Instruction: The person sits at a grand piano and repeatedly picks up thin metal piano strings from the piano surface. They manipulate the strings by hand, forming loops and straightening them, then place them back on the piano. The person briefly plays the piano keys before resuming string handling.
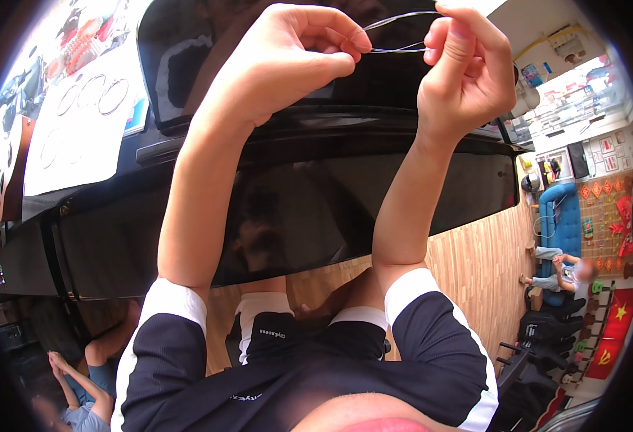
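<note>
A thin, silvery loop of wire [397,50] is stretched between my raised hands at the top of the view. My left hand [277,61] pinches one end of the loop between thumb and curled fingers. At the other end my right hand [469,75] grips it with bent fingers near the thumb. Several strands run side by side across the gap, bowed apart in the middle. Both hands are held above a glossy black piano-like surface [374,209], not touching it.
To the left, a white sheet [79,155] carries several thin coiled rings [113,96]. A brown board-like object [18,169] stands beside it. One person [79,389] sits at lower left; another [567,272] sits by a blue sofa [565,212] at right. Wooden flooring [468,266] lies below.
</note>
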`<state>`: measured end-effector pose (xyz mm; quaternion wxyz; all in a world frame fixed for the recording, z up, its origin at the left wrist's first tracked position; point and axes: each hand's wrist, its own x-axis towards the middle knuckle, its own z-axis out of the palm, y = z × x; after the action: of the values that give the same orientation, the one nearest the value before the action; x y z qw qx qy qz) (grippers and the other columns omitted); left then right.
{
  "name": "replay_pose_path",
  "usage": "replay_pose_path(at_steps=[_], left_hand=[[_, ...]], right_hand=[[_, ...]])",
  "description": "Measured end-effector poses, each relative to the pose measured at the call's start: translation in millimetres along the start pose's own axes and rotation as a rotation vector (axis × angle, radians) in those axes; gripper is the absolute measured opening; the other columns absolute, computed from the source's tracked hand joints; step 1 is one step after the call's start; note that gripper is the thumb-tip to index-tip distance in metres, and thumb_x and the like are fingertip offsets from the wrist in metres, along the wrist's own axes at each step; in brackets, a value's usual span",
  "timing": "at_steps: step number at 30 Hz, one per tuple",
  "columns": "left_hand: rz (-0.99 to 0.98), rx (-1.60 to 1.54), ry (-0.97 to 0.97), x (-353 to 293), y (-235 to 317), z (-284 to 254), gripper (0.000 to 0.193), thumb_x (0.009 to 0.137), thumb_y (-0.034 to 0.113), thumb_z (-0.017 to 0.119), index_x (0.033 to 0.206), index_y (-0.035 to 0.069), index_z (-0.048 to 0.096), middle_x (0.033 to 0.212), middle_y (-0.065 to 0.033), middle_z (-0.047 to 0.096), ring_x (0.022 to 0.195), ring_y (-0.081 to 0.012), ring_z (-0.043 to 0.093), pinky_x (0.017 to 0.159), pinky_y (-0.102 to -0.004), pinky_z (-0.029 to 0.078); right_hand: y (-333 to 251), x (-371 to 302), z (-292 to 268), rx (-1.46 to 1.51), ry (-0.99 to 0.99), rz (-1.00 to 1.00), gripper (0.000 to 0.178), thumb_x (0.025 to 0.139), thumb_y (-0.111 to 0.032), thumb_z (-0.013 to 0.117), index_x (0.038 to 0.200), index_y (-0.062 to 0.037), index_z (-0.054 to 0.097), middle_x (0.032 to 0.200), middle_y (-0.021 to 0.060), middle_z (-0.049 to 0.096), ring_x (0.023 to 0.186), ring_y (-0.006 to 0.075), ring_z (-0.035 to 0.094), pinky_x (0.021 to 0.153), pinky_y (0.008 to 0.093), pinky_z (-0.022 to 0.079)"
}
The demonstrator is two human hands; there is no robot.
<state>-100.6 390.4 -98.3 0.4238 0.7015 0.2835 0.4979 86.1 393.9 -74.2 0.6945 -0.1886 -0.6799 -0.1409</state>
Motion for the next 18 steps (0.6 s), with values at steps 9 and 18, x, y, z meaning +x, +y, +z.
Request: replay_pose_path(at_steps=[9, 18], left_hand=[[-0.126, -0.089, -0.147, -0.9, 8.5, -5.5, 0.015, 0.082, 0.009, 0.074, 0.096, 0.004, 0.074, 0.089, -0.0054, 0.071, 0.083, -0.0106, 0.068, 0.079, -0.0232, 0.055], [-0.058, -0.521, -0.343, 0.5, -4.8, -15.3, 0.015, 0.092, 0.015, 0.073, 0.104, 0.005, 0.071, 0.093, -0.0071, 0.071, 0.083, -0.0158, 0.073, 0.073, -0.0223, 0.058]], right_hand=[[-2.5, 4.2, -2.4, 0.023, -0.078, -0.122, 0.011, 0.101, -0.009, 0.057, 0.1, 0.0004, 0.064, 0.073, 0.0067, 0.06, 0.056, 0.0099, 0.052, 0.051, 0.0208, 0.039], [8.6, 3.1, -1.3, 0.488, 0.054, 0.158, 0.013, 0.103, -0.008, 0.053, 0.11, 0.0009, 0.059, 0.076, 0.0104, 0.061, 0.055, 0.0126, 0.053, 0.05, 0.0235, 0.046]])
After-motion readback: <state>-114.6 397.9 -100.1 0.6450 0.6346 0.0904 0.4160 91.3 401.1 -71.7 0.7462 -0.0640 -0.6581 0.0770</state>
